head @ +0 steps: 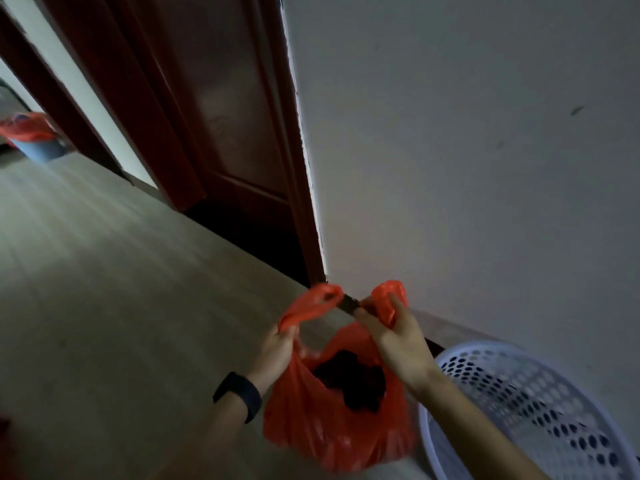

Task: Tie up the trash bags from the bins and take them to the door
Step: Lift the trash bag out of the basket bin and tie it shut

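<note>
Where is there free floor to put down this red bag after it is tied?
The wide bare floor left of the red bag, up to the dark door, is free. The right is crowded: the white basket stands by the wall. Far left stands a blue bin.

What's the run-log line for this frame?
stage: tying | left hand: grips left handle | right hand: grips right handle | red bag: untied, beside white basket

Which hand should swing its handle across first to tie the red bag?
Probably the left hand: its handle of the red bag stretches long toward the right hand, whose handle is bunched short.
</note>
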`<state>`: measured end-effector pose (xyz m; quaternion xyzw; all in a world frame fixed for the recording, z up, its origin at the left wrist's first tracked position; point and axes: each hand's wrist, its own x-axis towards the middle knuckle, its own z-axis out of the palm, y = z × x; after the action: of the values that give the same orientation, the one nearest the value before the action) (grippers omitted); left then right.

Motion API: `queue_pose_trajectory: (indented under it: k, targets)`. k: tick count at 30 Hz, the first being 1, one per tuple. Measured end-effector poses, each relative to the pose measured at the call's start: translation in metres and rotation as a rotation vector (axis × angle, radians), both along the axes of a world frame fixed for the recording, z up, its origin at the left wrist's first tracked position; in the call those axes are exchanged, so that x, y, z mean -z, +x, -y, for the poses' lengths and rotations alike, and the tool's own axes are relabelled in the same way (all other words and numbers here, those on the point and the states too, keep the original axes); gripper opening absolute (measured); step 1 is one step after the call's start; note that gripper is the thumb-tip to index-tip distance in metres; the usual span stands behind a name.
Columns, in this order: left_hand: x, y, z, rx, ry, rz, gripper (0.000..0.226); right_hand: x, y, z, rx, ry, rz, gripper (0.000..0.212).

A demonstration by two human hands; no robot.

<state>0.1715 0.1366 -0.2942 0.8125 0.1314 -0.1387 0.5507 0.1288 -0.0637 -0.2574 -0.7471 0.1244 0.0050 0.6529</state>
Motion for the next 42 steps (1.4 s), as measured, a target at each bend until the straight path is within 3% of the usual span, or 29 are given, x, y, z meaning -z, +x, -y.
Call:
queue_pose_trajectory:
  k: [4, 7, 10, 15, 17, 22, 26, 29, 32, 36, 40, 42]
  targets:
    - [0.021, 0.026, -0.011, -0.134, -0.241, -0.078, 0.032, 0.009, 0.007, -0.008, 0.139, -0.421, 0.188, 0.034]
    - [0.024, 0.045, -0.001, -0.107, -0.293, -0.097, 0.029, 0.001, 0.018, -0.003, 0.184, -0.584, 0.149, 0.054]
    - [0.019, 0.057, 0.019, 0.044, -0.372, -0.092, 0.022, -0.010, 0.031, 0.012, 0.318, -0.904, 0.187, 0.055]
    - [0.019, 0.068, 0.064, 0.314, -0.567, -0.183, 0.050, -0.007, 0.047, 0.045, 0.439, -1.032, 0.284, 0.046]
    - [0.022, 0.067, 0.077, 0.374, -0.631, -0.194, 0.055, -0.006, 0.046, 0.052, 0.382, -0.995, 0.298, 0.045]
    - [0.038, 0.061, 0.090, 0.675, -0.669, -0.195, 0.086, -0.005, 0.043, 0.059, 0.316, -0.563, 0.195, 0.061]
    - [0.045, 0.049, 0.091, 0.845, -0.612, -0.210, 0.079, -0.004, 0.053, 0.064, 0.326, -0.363, 0.175, 0.061]
    - [0.045, 0.042, 0.092, 0.888, -0.481, -0.209, 0.064, 0.003, 0.059, 0.066, 0.259, -0.412, 0.128, 0.063]
    - [0.049, 0.035, 0.093, 0.824, -0.309, -0.133, 0.045, 0.007, 0.059, 0.067, 0.272, -0.413, 0.111, 0.056]
    - [0.054, 0.034, 0.068, 0.530, -0.445, -0.190, 0.021, 0.028, 0.038, 0.046, 0.405, -0.112, 0.131, 0.049]
    - [0.048, 0.047, 0.034, 0.514, -0.513, -0.275, 0.031, 0.062, 0.016, 0.006, -0.058, -0.217, -0.063, 0.076]
    - [0.045, 0.054, 0.024, 0.506, -0.486, -0.272, 0.026, 0.076, 0.017, -0.011, -0.166, -0.169, -0.111, 0.066]
